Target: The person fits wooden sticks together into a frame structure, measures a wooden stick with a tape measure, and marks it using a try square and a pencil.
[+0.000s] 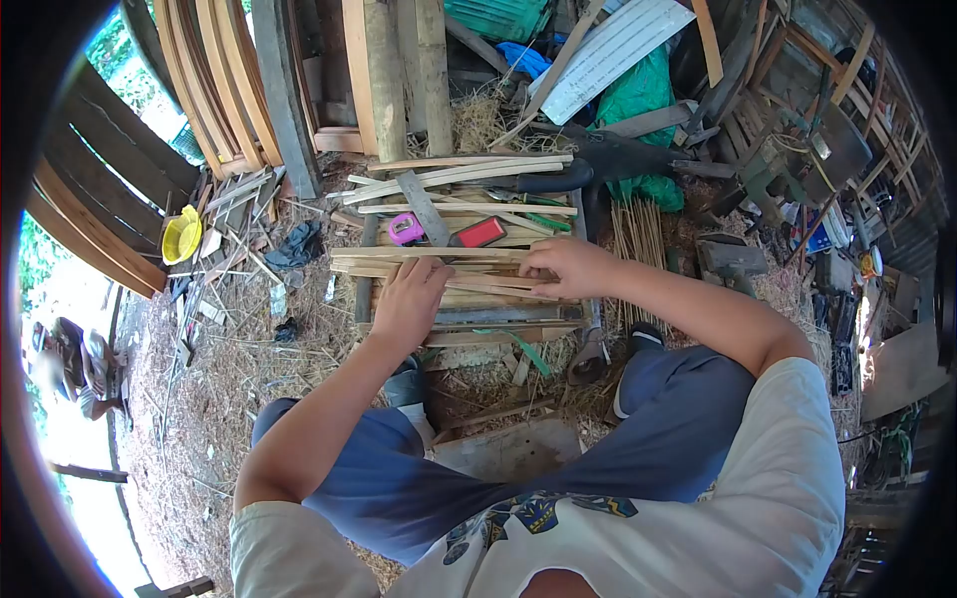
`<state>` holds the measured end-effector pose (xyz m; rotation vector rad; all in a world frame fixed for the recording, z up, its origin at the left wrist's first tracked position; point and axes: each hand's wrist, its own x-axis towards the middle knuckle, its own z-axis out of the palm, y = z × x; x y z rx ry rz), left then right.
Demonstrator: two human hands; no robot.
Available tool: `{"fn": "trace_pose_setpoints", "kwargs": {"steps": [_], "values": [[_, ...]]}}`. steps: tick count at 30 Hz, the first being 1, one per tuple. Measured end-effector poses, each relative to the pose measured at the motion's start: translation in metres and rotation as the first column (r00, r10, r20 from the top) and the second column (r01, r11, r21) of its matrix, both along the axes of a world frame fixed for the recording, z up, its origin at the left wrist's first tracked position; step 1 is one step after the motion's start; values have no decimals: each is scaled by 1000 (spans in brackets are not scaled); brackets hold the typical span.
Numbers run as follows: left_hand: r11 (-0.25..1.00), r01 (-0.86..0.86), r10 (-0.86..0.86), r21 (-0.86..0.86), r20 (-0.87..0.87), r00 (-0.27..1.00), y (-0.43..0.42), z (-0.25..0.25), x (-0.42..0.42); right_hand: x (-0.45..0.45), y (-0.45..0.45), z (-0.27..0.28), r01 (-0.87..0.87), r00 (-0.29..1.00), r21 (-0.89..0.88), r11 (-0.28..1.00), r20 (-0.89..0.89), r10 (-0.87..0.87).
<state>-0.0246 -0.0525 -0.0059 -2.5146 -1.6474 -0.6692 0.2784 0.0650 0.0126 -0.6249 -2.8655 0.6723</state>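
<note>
Both my hands are over a low slatted wooden bench (503,314) in front of my knees. My left hand (411,299) has its fingers closed over the left part of thin wooden strips (490,282) lying crosswise. At their right part my right hand (570,269) pinches them between thumb and fingers. Just beyond lie a pink tape measure (405,229), a flat grey metal piece (423,206) and a red block-like object (479,233). More pale wooden strips (469,173) rest at the far side, near a green-handled tool (546,220).
A bundle of thin sticks (640,244) stands right of the bench. Scraps litter the straw-covered ground, with a yellow bowl (181,235) at left. Planks (431,80), a white board (616,58) and a green sack (643,95) are at the back.
</note>
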Motion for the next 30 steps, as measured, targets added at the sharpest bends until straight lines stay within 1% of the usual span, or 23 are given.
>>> {"fn": "trace_pose_setpoints", "kwargs": {"steps": [1, 2, 4, 7, 10, 13, 16, 19, 22, 25, 28, 30], "values": [[1000, 2, -2, 21, -19, 1000, 1, -2, -1, 3, 2, -3, -14, 1000, 18, 1000, -11, 14], [999, 6, -4, 42, -38, 999, 3, -4, -2, 7, 3, -5, 8, 1000, 12, 1000, 8, -8], [999, 17, -15, 33, -32, 999, 5, -4, -4, 12, 2, -2, 53, 997, 1, 999, 49, -53], [999, 39, -39, 17, -50, 998, 7, -3, -6, 18, -3, 3, 62, 994, -31, 998, 89, -59], [998, 49, -47, 28, -60, 997, 7, 2, -3, 23, -5, 2, 123, 990, -57, 991, 76, -119], [998, 35, -33, 46, -33, 999, 6, 10, 4, 28, -7, 3, 126, 992, -33, 991, 8, -126], [999, 25, -25, 32, -6, 1000, 7, 13, 6, 28, -11, 2, 158, 987, -56, 986, -4, -158], [999, 12, -12, 35, -2, 1000, 8, 17, 7, 30, -11, -2, 169, 977, -60, 984, -124, -175], [999, 3, -3, 33, 6, 1000, 6, 17, 7, 29, -11, -1, 257, 960, -68, 964, -95, -262], [999, 11, -11, 37, 9, 1000, 5, 16, 4, 26, -13, 4, 283, 945, -137, 949, -131, -300], [1000, 1, -1, 27, 2, 1000, 6, 20, -2, 24, -12, 6, 270, 951, -170, 948, -108, -290], [999, -23, 23, 36, -8, 1000, 8, 23, -8, 22, -11, 10, 286, 943, -154, 946, -129, -307]]}}
